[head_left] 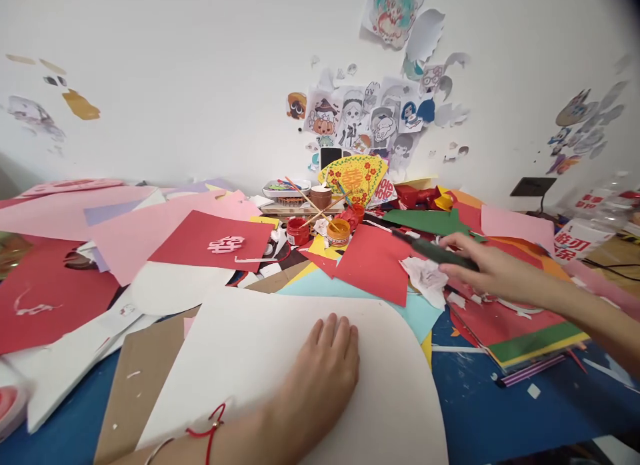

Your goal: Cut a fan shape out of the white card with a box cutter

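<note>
A large white sheet [400,385] with a rounded right side lies at the front centre. My left hand [325,378] rests flat on it, palm down, with its fingers stretched out and a red string at the wrist. Over the papers to the right, my right hand [475,265] is closed around a dark green pen-like tool [435,252], whose thin end points up and left. Crumpled white tissue [425,278] lies below the tool. A red sheet [375,262] is left of it.
Open paint jars, one red [299,232] and one orange [339,233], stand behind the sheet, with brushes across them. A yellow fan [354,178] stands behind. Coloured papers cover the left, and a stack [530,338] lies at right, near purple striped sticks [533,370].
</note>
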`<state>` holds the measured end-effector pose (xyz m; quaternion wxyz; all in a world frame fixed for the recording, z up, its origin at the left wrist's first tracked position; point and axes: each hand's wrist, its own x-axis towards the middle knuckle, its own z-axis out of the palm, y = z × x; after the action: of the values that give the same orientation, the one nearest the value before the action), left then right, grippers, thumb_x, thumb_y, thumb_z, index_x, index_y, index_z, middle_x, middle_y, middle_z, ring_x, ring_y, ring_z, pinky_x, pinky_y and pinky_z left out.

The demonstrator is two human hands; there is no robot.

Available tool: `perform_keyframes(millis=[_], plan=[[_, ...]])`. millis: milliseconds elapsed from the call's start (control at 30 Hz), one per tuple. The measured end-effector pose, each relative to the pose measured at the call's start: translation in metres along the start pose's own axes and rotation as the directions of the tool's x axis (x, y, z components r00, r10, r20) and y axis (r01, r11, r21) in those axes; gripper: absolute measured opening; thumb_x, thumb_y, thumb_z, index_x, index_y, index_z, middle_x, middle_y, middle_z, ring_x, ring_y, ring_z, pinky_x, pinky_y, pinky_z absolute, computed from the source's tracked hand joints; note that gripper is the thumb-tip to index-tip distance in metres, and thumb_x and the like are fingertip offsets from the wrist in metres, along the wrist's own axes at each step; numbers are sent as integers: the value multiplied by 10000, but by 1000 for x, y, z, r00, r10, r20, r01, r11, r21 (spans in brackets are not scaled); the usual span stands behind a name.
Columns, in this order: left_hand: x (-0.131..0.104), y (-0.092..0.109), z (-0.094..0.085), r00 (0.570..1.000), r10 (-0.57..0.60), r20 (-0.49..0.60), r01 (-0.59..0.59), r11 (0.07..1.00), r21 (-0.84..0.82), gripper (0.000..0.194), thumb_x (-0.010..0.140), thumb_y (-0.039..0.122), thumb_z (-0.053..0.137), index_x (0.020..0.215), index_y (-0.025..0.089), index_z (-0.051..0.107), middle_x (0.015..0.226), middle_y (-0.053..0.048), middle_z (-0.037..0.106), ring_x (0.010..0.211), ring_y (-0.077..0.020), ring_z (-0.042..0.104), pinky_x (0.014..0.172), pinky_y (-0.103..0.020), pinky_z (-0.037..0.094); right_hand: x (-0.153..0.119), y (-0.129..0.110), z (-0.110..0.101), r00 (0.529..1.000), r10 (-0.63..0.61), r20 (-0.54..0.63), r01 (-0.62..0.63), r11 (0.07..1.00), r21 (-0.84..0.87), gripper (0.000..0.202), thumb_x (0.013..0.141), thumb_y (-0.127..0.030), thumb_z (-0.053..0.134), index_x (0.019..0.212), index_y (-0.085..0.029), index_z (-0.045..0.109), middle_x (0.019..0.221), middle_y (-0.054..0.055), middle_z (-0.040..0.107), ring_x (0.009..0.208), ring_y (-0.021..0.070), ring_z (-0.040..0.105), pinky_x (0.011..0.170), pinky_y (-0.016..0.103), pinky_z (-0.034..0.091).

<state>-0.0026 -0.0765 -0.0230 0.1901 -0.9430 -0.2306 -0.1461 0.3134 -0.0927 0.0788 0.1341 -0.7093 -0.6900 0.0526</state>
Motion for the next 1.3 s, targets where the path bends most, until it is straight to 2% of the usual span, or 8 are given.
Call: perform_keyframes(millis=[100,267,433,500,700,833,967,1300], plan=[[-3,3,-1,1000,-17,14,17,1000,-14,391,905,170,346,1215,60,557,1244,-200,573,1128,-332,555,890,-456,463,-13,-32,18,971,-141,192,148,989,-22,422,893,-540,372,1219,-299,490,851,43,666,677,235,615,577,309,412],[-5,6,-5,999,-6,40,7,1000,-8,392,905,205,378,1215,59,569,1264,-208,555,1122,-355,562,882,-461,481,-21,-63,39,918,-265,294,276,961,4,376,918,-540,364,1178,-318,520,1063,34,638,916,232,616,702,315,438],[-6,7,-6,996,2,84,4,997,-74,415,882,181,431,1244,5,531,1290,-271,503,1148,-395,533,883,-503,475,-10,-76,48,913,-326,246,361,925,-114,263,921,-428,387,1001,-232,545,880,40,637,728,209,623,577,301,413],[-6,7,-5,996,-7,92,17,994,-105,416,891,179,421,1259,12,518,1297,-269,498,1160,-390,525,891,-505,468,-5,-78,52,903,-368,223,409,894,-181,229,911,-354,411,1057,-229,537,872,34,651,668,201,623,524,290,381],[-6,5,-5,994,-11,104,27,988,-153,422,896,194,416,1268,16,507,1309,-279,478,1176,-388,513,901,-507,455,6,-76,62,848,-502,170,529,787,-319,435,904,-307,422,1339,-307,415,1012,27,670,717,198,641,514,263,359],[-7,6,-6,995,-8,97,20,992,-127,421,893,204,429,1256,11,519,1295,-275,496,1157,-381,531,899,-487,458,6,-74,62,833,-534,141,532,709,-463,501,890,-306,433,1385,-358,376,809,-1,647,558,175,590,433,261,257],[-7,6,-7,996,-5,84,13,995,-99,416,891,206,427,1240,5,531,1284,-271,510,1132,-385,546,888,-489,452,1,-83,59,818,-559,135,519,614,-595,695,777,-167,475,1418,-387,322,631,-11,550,404,155,466,380,283,116],[-8,6,-6,998,-1,61,5,999,-53,417,901,220,395,1242,23,532,1285,-236,526,1147,-361,538,901,-468,443,-8,-103,52,843,-505,186,500,606,-619,733,680,-99,507,1350,-390,449,653,23,592,333,127,373,363,305,73]])
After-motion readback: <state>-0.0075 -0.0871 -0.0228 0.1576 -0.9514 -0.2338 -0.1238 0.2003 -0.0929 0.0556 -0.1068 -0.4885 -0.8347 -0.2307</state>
